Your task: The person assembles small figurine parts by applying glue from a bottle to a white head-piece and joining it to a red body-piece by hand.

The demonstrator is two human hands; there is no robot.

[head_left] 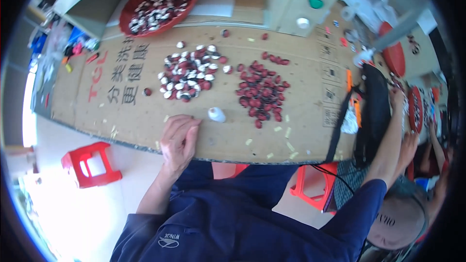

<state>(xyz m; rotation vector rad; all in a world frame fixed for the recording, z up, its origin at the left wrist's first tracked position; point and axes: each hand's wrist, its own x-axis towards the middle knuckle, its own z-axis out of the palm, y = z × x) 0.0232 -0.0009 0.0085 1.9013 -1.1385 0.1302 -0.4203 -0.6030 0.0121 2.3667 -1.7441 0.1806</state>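
My left hand rests at the near edge of the cardboard-covered table, fingers curled and thumb against them; whatever they hold, if anything, is hidden. Just beyond it stands a small white bottle. Farther away lies a heap of small round red-and-white pieces. To the right is a second heap of small dark red pieces. My right arm stretches far to the right, past a black bag. My right hand is beside some small pieces there, its fingers too small to make out.
A red bowl full of red-and-white pieces stands at the back left. Another person sits close on my right, a hand near my forearm. Orange-handled tools lie beside the bag. A red stool stands left.
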